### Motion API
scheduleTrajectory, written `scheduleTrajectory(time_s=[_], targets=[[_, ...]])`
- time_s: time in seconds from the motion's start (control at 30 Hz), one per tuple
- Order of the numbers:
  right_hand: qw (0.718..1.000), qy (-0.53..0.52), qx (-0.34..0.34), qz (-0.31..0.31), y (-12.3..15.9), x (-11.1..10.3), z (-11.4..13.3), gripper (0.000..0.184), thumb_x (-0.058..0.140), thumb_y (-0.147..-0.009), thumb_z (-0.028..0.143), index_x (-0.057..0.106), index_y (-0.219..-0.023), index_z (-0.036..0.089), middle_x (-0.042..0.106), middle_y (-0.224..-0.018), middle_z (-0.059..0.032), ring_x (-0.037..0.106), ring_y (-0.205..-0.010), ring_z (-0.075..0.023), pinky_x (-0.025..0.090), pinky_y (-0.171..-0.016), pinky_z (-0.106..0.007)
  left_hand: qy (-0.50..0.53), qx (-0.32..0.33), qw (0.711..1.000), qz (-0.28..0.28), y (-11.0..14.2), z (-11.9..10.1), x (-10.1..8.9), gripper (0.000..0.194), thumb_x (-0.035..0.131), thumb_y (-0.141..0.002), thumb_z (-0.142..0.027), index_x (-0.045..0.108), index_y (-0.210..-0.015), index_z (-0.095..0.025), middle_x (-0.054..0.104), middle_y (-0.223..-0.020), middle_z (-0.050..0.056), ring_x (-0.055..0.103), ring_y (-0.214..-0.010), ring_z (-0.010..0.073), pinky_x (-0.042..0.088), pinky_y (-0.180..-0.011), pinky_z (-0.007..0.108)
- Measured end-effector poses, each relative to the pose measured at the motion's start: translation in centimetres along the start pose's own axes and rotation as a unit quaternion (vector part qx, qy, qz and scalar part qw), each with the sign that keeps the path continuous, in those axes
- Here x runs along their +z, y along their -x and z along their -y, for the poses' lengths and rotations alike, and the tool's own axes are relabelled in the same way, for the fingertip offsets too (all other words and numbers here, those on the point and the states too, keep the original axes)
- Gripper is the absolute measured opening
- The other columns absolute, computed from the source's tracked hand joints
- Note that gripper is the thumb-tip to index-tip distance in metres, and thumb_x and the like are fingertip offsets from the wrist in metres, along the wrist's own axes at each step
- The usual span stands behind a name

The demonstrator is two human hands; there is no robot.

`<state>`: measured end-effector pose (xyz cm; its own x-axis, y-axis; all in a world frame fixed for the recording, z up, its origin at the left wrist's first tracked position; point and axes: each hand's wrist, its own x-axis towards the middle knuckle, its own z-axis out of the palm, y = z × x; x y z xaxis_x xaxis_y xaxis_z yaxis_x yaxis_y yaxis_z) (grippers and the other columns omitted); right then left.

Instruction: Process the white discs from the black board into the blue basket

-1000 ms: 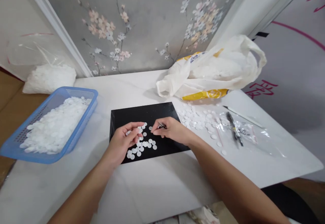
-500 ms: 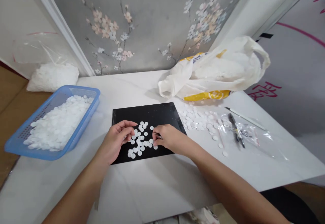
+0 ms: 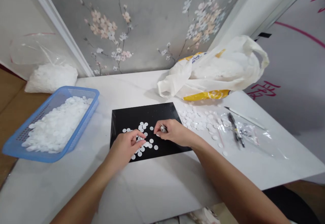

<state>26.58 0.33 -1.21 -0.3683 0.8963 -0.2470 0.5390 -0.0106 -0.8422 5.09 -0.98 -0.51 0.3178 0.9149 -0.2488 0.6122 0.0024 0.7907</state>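
Note:
A black mat point(image 3: 134, 117) lies on the white table point(image 3: 152, 183), with several small white round discs point(image 3: 148, 141) scattered on its near half. My left hand point(image 3: 127, 147) rests over those discs, fingers curled, thumb and forefinger pinched near one disc. My right hand point(image 3: 172, 132) hovers over the mat's right side, closed around thin metal tweezers point(image 3: 163, 128) whose tip pokes out toward the discs.
A blue basket point(image 3: 17, 146) full of white discs stands at the left edge. More loose discs point(image 3: 198, 119), a black pen point(image 3: 235, 129) and a clear plastic bag point(image 3: 254, 134) lie to the right. A white and yellow plastic bag point(image 3: 215, 71) sits behind, and a clear sack of discs point(image 3: 50, 76) far left.
My left hand has slid down and right onto the discs. My right hand has lifted slightly up the mat with the tweezers. A few discs now lie apart at the left of the mat.

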Motion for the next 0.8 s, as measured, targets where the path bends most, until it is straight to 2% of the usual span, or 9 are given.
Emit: scheduleTrajectory(time_s=[0.1, 0.23, 0.37, 0.5, 0.57, 0.67, 0.73, 0.8], targets=[[0.999, -0.03, 0.018, 0.025, -0.3, 0.8, 0.1, 0.01, 0.064, -0.073, 0.027, 0.062, -0.074, 0.018, 0.054, -0.058, 0.0038, 0.048, -0.053, -0.01, 0.033, -0.052, -0.021, -0.064, 0.023, 0.998, 0.002, 0.2, 0.0, 1.0, 0.01, 0.062, -0.077, -0.035, 0.068, -0.081, -0.027, 0.039, -0.049, -0.007, 0.037, -0.046, 0.013, 0.022, -0.049, 0.024], [0.999, 0.036, -0.019, 0.012, -0.5, 1.7, 0.2, 0.002, 0.064, -0.072, 0.019, 0.063, -0.072, 0.019, 0.054, -0.061, 0.0042, 0.045, -0.056, -0.0097, 0.031, -0.054, -0.02, -0.073, 0.048, 0.996, -0.009, 0.2, 0.1, 1.7, 0.002, 0.064, -0.075, -0.027, 0.065, -0.075, -0.028, 0.043, -0.049, -0.006, 0.04, -0.047, 0.0148, 0.022, -0.05, 0.025], [0.996, 0.069, -0.046, 0.011, -0.4, 1.7, 0.0, 0.004, 0.061, -0.074, 0.019, 0.06, -0.07, 0.018, 0.052, -0.062, 0.004, 0.042, -0.055, -0.009, 0.031, -0.054, -0.021, -0.066, 0.048, 0.997, -0.009, 0.1, 0.2, 1.7, 0.008, 0.063, -0.075, -0.025, 0.059, -0.069, -0.025, 0.043, -0.052, -0.006, 0.041, -0.049, 0.0144, 0.022, -0.05, 0.025], [0.998, 0.053, -0.031, 0.019, -0.1, 1.2, -0.1, 0.005, 0.059, -0.074, 0.021, 0.056, -0.071, 0.019, 0.046, -0.055, 0.0064, 0.037, -0.048, -0.0077, 0.028, -0.049, -0.021, -0.059, 0.041, 0.997, 0.001, 0.1, 0.2, 1.4, 0.011, 0.057, -0.08, -0.026, 0.052, -0.07, -0.023, 0.043, -0.055, -0.006, 0.04, -0.051, 0.013, 0.024, -0.051, 0.025], [0.999, 0.027, -0.029, 0.017, 0.0, 0.9, -0.1, 0.003, 0.058, -0.072, 0.018, 0.057, -0.075, 0.019, 0.048, -0.056, 0.0068, 0.036, -0.048, -0.0073, 0.028, -0.048, -0.02, -0.021, 0.043, 0.999, -0.001, 0.1, 0.2, 1.1, 0.013, 0.053, -0.082, -0.029, 0.049, -0.072, -0.022, 0.044, -0.058, -0.006, 0.039, -0.053, 0.0121, 0.027, -0.052, 0.024], [0.999, -0.044, -0.008, 0.011, -0.1, 0.3, -0.1, 0.012, 0.056, -0.069, 0.016, 0.061, -0.08, 0.018, 0.051, -0.061, 0.0054, 0.039, -0.051, -0.0075, 0.029, -0.048, -0.02, 0.081, 0.017, 0.997, 0.009, 0.0, 0.1, 0.6, 0.017, 0.049, -0.085, -0.035, 0.044, -0.076, -0.022, 0.049, -0.063, -0.006, 0.037, -0.052, 0.01, 0.027, -0.05, 0.023], [0.99, -0.138, 0.023, 0.018, -0.3, -0.1, -0.2, 0.01, 0.055, -0.071, 0.019, 0.061, -0.08, 0.017, 0.051, -0.061, 0.004, 0.041, -0.051, -0.0077, 0.028, -0.046, -0.02, 0.175, -0.017, 0.984, 0.039, -0.1, 0.1, 0.2, 0.02, 0.048, -0.086, -0.039, 0.04, -0.079, -0.022, 0.052, -0.064, -0.006, 0.033, -0.048, 0.008, 0.026, -0.047, 0.021], [0.969, -0.244, 0.038, 0.027, -0.4, -0.5, -0.3, 0.008, 0.054, -0.073, 0.023, 0.057, -0.077, 0.016, 0.053, -0.063, 0.0018, 0.043, -0.051, -0.0077, 0.027, -0.044, -0.02, 0.256, -0.037, 0.964, 0.061, -0.2, 0.2, -0.1, 0.022, 0.049, -0.086, -0.04, 0.037, -0.08, -0.022, 0.054, -0.063, -0.006, 0.03, -0.045, 0.0062, 0.025, -0.046, 0.02]])
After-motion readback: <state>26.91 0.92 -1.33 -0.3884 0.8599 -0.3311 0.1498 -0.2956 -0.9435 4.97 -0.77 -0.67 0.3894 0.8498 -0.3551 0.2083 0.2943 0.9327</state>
